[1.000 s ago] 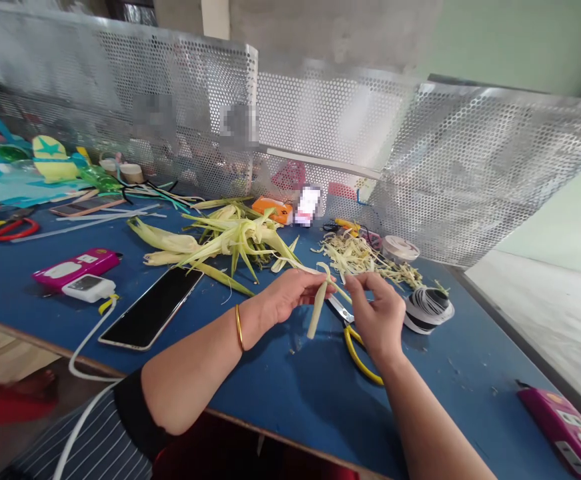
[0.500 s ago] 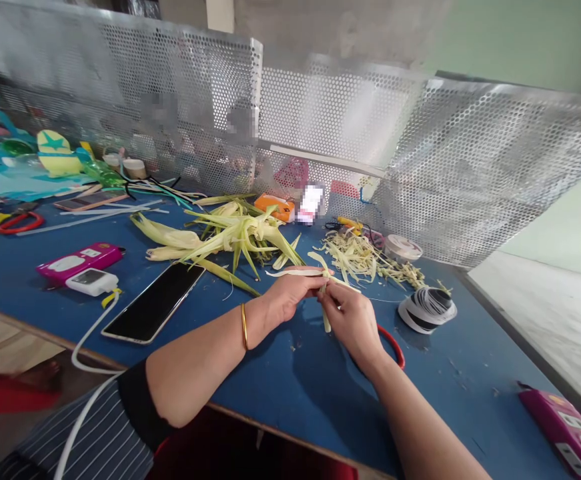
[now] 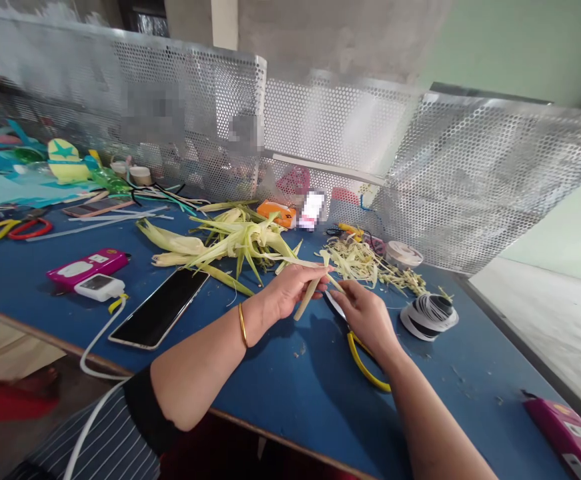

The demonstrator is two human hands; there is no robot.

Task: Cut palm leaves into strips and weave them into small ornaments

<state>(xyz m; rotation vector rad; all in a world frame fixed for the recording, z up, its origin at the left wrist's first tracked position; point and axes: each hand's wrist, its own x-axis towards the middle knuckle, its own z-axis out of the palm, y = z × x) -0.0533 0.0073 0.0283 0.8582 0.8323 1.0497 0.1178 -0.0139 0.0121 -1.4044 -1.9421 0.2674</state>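
Observation:
My left hand (image 3: 295,287) pinches pale corn husk strips (image 3: 308,298), which cross at its fingertips; one hangs down toward the table. The fingers of my right hand (image 3: 365,313) are closed on the end of a strip just to the right. Beneath my right hand, scissors (image 3: 365,370) with yellow handles lie on the blue table, partly covered by it. Behind my left hand spreads a heap of green and cream husks (image 3: 240,237). Shredded husk bits (image 3: 355,257) lie beyond my right hand.
A black phone (image 3: 160,310), a magenta power bank (image 3: 89,265) and a white device (image 3: 100,287) with its cable are at left. At right stand a black-and-white thread spool (image 3: 429,315) and another magenta device (image 3: 565,427). A perforated metal screen (image 3: 330,120) stands behind.
My right hand has moved slightly right, away from my left fingertips. One strip now slants down-left from my left hand. Yellow scissor handles show where a red one was seen; the view has shifted slightly.

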